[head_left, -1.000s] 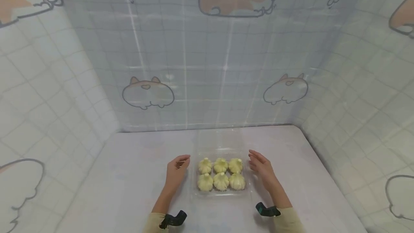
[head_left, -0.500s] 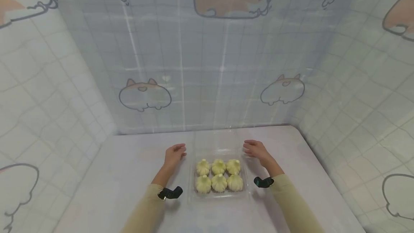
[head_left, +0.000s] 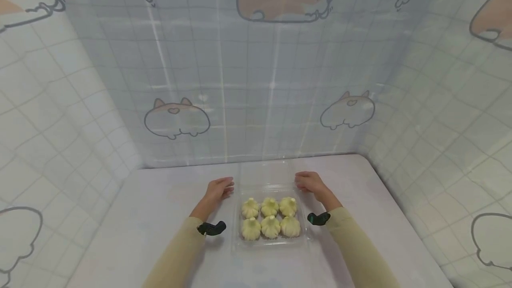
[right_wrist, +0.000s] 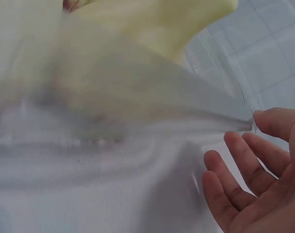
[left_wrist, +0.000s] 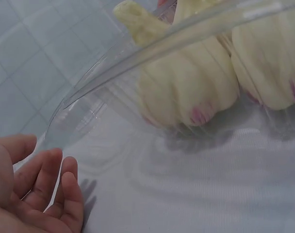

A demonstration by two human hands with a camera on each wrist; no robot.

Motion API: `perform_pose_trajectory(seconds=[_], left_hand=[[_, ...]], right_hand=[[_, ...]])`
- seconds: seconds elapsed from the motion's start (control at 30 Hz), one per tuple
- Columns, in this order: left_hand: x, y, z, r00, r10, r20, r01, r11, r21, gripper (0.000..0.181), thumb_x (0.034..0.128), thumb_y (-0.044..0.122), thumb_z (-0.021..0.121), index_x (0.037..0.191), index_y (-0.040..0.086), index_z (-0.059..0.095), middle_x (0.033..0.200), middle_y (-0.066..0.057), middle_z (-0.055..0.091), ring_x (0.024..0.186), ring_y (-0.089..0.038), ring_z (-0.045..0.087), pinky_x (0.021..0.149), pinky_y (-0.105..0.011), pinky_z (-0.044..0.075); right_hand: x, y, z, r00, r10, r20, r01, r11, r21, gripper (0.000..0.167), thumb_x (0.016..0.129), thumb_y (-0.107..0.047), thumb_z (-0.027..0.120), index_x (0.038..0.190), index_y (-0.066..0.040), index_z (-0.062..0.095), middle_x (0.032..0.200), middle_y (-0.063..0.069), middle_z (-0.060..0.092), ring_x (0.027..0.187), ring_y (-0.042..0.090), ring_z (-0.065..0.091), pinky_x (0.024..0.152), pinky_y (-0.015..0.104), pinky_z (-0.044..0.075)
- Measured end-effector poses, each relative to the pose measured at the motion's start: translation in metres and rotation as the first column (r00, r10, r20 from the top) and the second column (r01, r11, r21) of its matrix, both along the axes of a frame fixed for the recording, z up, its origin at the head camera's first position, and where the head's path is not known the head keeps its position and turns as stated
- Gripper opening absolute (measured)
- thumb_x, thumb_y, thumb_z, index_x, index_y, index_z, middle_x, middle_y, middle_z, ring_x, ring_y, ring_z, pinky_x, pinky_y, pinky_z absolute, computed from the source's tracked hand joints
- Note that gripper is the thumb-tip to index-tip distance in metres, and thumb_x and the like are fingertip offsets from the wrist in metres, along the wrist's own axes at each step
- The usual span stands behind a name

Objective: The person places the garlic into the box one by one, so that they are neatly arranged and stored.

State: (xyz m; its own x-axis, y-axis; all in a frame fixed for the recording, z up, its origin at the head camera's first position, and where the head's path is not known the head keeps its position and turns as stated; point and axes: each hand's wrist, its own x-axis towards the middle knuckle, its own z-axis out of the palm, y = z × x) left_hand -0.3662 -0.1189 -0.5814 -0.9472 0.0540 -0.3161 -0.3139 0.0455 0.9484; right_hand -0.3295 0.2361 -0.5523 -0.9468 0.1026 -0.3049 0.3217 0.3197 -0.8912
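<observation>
A clear plastic clamshell box (head_left: 276, 243) lies on the table, its lid (head_left: 266, 174) folded back toward the wall. Several pale garlic bulbs (head_left: 270, 226) sit inside in two rows; purple marks show on a garlic bulb (left_wrist: 186, 90) in the left wrist view. My left hand (head_left: 218, 189) is left of the lid, fingers loosely bent, apart from the plastic in the left wrist view. On the other side, my right hand (head_left: 313, 183) is at the lid's right edge. Its thumb (right_wrist: 273, 121) is close to the plastic corner; contact is unclear.
The white table (head_left: 160, 217) ends at a back wall (head_left: 256, 119) hung with a tile-patterned sheet. Similar sheets rise at left and right. A black wrist camera (head_left: 212, 228) is strapped to my left arm, and another camera (head_left: 318, 218) to my right.
Both hands have moved forward from beside the garlic to beside the open lid. The right hand has also come inward to the lid's edge. Box and garlic stay in place.
</observation>
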Motion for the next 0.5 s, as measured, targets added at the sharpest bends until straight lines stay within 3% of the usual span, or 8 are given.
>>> perform_pose_trajectory(seconds=[0.2,0.37,0.5], left_hand=[[0.002,0.004,0.0,1.0,-0.021,-0.016,0.022,0.999,0.027,0.042,0.0939,0.021,0.067,0.126,-0.005,0.059,0.109,-0.014,0.066,0.086,-0.015,0.063,0.066,-0.024,0.051],[0.002,0.009,0.002,1.0,0.003,-0.018,-0.002,1.0,0.031,0.042,0.0918,0.022,0.069,0.124,-0.004,0.062,0.106,-0.014,0.067,0.079,-0.014,0.06,0.062,-0.024,0.047],[0.003,0.011,0.003,1.0,0.012,-0.024,-0.012,1.0,0.01,0.041,0.0912,0.019,0.07,0.124,-0.004,0.062,0.11,-0.016,0.066,0.084,-0.016,0.059,0.065,-0.025,0.047]], right_hand=[[-0.002,-0.001,-0.003,1.0,-0.016,-0.009,0.016,1.0,-0.017,0.04,0.095,-0.02,0.063,0.129,-0.001,0.06,0.118,0.015,0.064,0.096,0.023,0.064,0.079,0.034,0.053],[-0.003,-0.002,-0.003,0.999,-0.023,-0.028,0.022,0.999,-0.025,0.038,0.095,-0.02,0.063,0.129,-0.003,0.06,0.114,0.013,0.065,0.092,0.021,0.065,0.077,0.034,0.053],[-0.002,-0.002,-0.003,0.999,-0.032,-0.039,0.03,0.999,-0.029,0.037,0.094,-0.019,0.063,0.128,-0.003,0.061,0.113,0.013,0.066,0.089,0.02,0.065,0.076,0.035,0.054]])
